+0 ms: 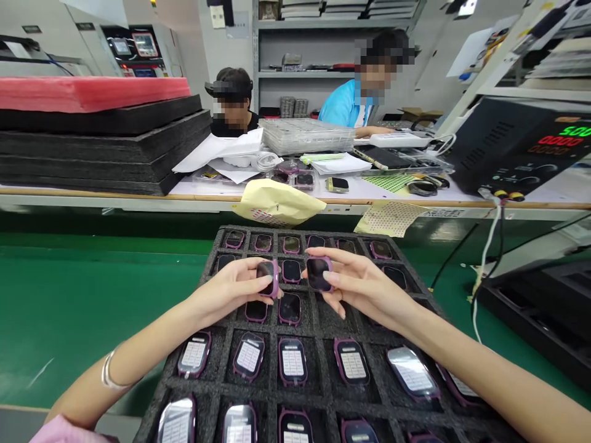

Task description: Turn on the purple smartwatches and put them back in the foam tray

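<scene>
Leftward, left hand (226, 294) pinching a purple watch (268, 278) between thumb and fingers, just above the foam tray (272, 231); rightward, right hand (355, 289) gripping a second watch (317, 274), the two just apart, over rows of other watches (292, 362).

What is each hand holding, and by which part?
The left hand holds a purple-framed watch by its edges; the right hand holds a second watch likewise.

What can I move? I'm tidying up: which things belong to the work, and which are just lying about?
In use: left hand, right hand, two pink-rimmed watch-like devices, black foam tray.

Lying about: yellow paper bag, stacked black foam trays, bench power supply.
</scene>
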Motion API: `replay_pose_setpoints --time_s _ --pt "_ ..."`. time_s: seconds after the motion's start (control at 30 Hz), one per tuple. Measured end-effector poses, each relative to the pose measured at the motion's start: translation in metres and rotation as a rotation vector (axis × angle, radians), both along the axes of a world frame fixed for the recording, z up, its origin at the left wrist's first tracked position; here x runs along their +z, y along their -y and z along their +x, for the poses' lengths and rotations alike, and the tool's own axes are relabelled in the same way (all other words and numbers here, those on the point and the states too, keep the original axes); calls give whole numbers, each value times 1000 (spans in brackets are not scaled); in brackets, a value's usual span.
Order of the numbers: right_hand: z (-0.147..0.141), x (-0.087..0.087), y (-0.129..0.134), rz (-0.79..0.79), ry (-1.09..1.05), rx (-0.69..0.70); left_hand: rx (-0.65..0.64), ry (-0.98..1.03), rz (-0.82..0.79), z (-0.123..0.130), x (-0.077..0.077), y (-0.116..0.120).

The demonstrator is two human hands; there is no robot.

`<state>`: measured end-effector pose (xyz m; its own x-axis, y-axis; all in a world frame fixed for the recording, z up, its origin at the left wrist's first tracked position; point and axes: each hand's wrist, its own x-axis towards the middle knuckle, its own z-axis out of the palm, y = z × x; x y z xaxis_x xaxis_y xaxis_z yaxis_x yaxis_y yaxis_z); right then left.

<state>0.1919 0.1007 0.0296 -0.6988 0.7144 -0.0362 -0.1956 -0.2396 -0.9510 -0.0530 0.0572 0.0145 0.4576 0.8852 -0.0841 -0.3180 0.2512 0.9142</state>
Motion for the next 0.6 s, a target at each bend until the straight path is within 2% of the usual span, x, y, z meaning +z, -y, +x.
replay_pose_setpoints --time_s 0.13,0.27,0.43,0.6 --pt "1 -8 0 -35 -16 103 -29 -34 -50 15 -1 3" --pt "1 -11 0 -97 -27 170 64 -240 75 21 -7 6" --pt "2 -12 1 -139 -22 205 120 -493 250 17 -19 9" --pt "2 -15 2 -164 -17 221 158 -608 383 15 -24 11"
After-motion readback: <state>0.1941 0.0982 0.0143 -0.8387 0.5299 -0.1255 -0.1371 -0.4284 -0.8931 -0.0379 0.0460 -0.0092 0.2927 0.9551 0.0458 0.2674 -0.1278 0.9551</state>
